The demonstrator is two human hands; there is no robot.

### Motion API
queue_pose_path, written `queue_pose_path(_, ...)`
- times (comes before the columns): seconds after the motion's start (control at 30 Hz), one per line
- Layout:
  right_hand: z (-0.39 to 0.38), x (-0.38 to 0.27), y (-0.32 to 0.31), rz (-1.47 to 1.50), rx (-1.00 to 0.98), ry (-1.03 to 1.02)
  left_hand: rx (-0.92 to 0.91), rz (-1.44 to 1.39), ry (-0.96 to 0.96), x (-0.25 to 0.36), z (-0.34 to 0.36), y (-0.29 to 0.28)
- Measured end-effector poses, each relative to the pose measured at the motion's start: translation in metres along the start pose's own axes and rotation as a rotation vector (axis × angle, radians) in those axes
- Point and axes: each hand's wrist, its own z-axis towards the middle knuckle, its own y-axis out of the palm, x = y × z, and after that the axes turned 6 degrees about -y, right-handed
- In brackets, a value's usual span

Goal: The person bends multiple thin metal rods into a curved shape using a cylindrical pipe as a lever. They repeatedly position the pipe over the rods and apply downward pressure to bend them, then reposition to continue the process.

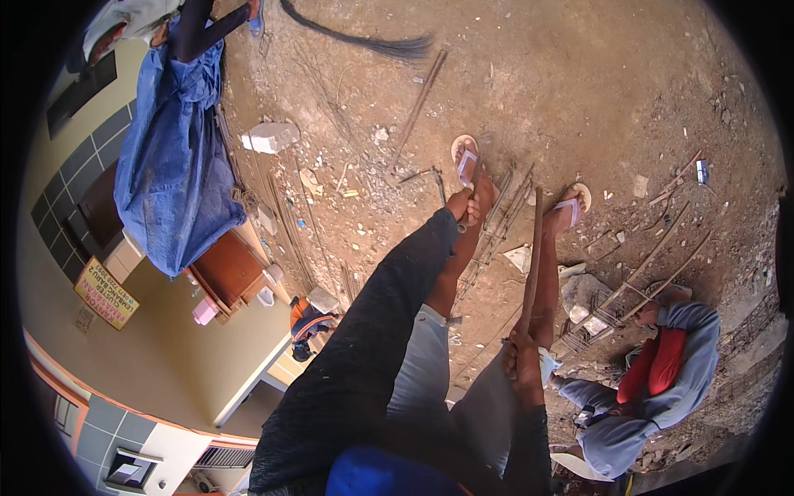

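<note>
My left hand, at the end of a black sleeve, is closed around a short dark rod above my left foot. Closed around the lower end of a long brown bar is my right hand, by my right knee. The bar points away from me; whether it is wood or rusty metal I cannot tell. Between my sandalled feet lies a narrow frame of thin rusty rods. A dark angled metal piece rests on the dirt just left of my left foot.
A person in a grey hooded top sits at right beside a rebar frame and stones. Blue tarpaulin covers something at left, with another person beyond. A white block and black wire bundle lie on the ground.
</note>
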Motion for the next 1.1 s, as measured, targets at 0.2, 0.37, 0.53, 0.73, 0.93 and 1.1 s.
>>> queue_pose_path(0.2, 0.004, -0.003, -0.007, -0.039, -0.017, 0.055, 0.266, 0.637, 0.169, 0.0, -0.029, 0.007)
queue_pose_path(0.37, 0.006, -0.007, -0.012, -0.1, -0.044, 0.059, 0.296, 1.052, 0.434, -0.06, -0.093, 0.025)
queue_pose_path(0.53, 0.011, -0.002, -0.011, -0.004, -0.028, 0.01, 0.499, 1.519, 0.668, -0.118, -0.119, 0.061)
queue_pose_path(0.73, 0.079, -0.01, 0.006, -0.325, 0.194, -0.373, 0.537, 1.241, 0.687, -0.178, -0.061, 0.058)
queue_pose_path(0.93, 0.278, -0.095, 0.011, -0.424, 0.135, -0.881, 0.493, 1.35, 0.696, -0.184, -0.018, 0.005)
queue_pose_path(1.1, 0.38, -0.121, 0.018, -0.399, 0.224, -0.689, 0.458, 1.341, 0.623, -0.177, -0.008, 0.001)
